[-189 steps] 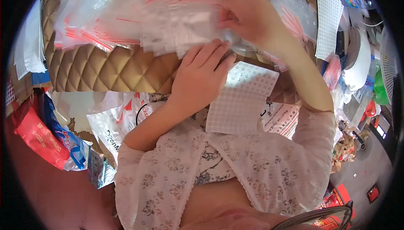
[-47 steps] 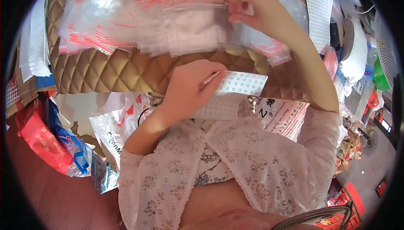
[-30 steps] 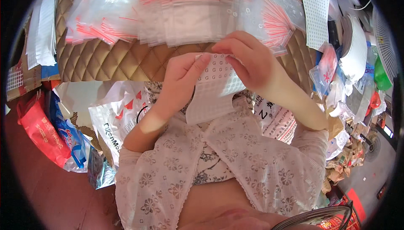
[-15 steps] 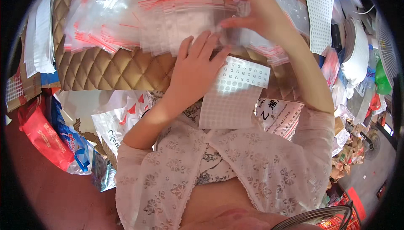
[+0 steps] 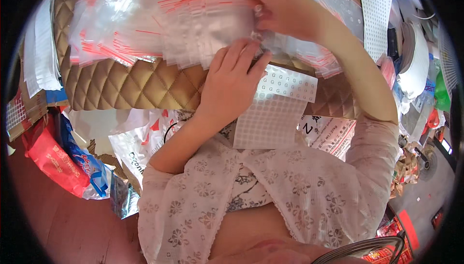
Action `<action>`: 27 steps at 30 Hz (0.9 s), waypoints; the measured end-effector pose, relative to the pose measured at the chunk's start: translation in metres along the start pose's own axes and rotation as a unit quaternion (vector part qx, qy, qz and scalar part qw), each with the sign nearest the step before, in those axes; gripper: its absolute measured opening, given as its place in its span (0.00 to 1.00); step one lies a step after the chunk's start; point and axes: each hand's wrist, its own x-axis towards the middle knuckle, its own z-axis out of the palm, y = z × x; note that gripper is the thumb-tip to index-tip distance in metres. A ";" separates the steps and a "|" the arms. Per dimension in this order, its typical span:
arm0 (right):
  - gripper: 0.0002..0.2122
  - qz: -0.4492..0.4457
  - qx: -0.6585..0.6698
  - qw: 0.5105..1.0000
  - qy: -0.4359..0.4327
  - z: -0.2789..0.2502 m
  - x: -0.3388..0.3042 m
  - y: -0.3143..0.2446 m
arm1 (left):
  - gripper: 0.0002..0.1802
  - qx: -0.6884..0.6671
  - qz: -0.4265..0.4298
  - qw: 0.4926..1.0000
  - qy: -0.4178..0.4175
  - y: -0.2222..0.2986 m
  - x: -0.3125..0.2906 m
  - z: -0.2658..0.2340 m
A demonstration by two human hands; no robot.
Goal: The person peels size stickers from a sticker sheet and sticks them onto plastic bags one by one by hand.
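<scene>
Clear zip bags with red closure lines lie overlapped in a row (image 5: 208,27) on the brown quilted surface (image 5: 130,83). My left hand (image 5: 229,78) rests at the row's lower right end, fingers stretched and the thumb apart. Across from it, my right hand (image 5: 285,10) has its fingers closed at the row's right end, on what looks like a clear plastic bag (image 5: 273,42); its fingertips are blurred. A small clear round piece shows by those fingers. Below my left hand, a sheet of round stickers (image 5: 270,124) hangs over the near edge, its upper strip silvery with printed marks.
A loose heap of zip bags (image 5: 116,17) lies left, and more clear bags (image 5: 333,8) lie right. Another dotted sheet (image 5: 374,15) is at the right edge. Paper stacks (image 5: 43,46) stand at far left; red and blue bags (image 5: 55,160) sit below them.
My right hand has moved left and its fingers have closed in toward the row's end. My left hand has shifted slightly right and down, its fingers drawn closer together.
</scene>
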 end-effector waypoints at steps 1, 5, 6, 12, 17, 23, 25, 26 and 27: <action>0.22 0.001 0.000 1.000 -0.001 0.003 0.000 -0.004 | 0.16 0.006 0.013 1.000 -0.010 -0.001 0.000 0.001; 0.18 -0.056 -0.095 0.981 0.159 0.005 -0.010 0.004 | 0.16 -0.032 0.019 0.999 0.003 0.000 0.000 0.000; 0.16 -0.169 -0.147 0.939 0.259 0.000 -0.014 0.012 | 0.16 -0.026 0.013 1.000 0.006 0.000 -0.001 0.000; 0.16 0.037 0.095 0.994 0.045 -0.004 -0.019 0.001 | 0.17 -0.021 0.014 1.000 0.000 0.001 -0.001 -0.004; 0.17 0.016 -0.127 0.988 0.088 0.005 -0.021 0.006 | 0.19 -0.016 0.030 0.999 0.001 0.002 0.001 -0.006; 0.18 0.087 -0.159 0.983 0.016 -0.009 -0.005 -0.016 | 0.19 -0.036 0.020 0.999 0.023 -0.001 -0.002 -0.002; 0.19 0.089 -0.052 0.994 -0.022 -0.001 -0.006 -0.012 | 0.18 -0.054 0.032 0.998 0.024 -0.001 -0.001 -0.003; 0.18 0.000 -0.167 0.978 0.126 0.010 -0.011 -0.006 | 0.18 -0.052 0.034 0.998 0.023 -0.001 -0.002 -0.004; 0.16 -0.092 -0.276 0.918 0.268 0.014 -0.014 -0.002 | 0.16 -0.043 0.018 0.998 0.040 0.000 -0.003 -0.006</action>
